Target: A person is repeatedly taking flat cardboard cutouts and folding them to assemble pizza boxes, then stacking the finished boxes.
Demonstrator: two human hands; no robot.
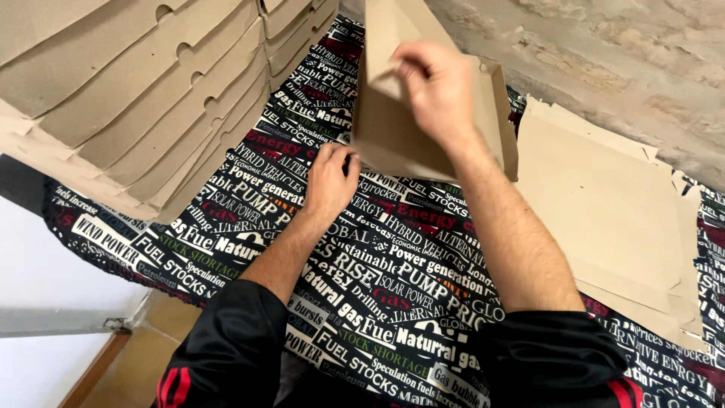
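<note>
- Right hand (434, 87) pinches a flap of the half-folded cardboard box (393, 128), at twelve o'clock.
- Left hand (330, 177) grips the box's lower corner.
- Folded box stack (143, 91) at ten o'clock; flat cardboard sheets (604, 219) at three, on printed cloth (377, 295).

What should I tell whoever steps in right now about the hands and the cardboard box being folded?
Left hand: pinching the lower corner of the half-folded box, on the printed cloth.
Right hand: fingers gripping the box's raised flap, holding it up.
Box: side walls are up, lid flap open, not closed.
Done: a stack of folded boxes stands at the left.
Left: a pile of flat cardboard blanks lies at the right, unfolded.
</note>
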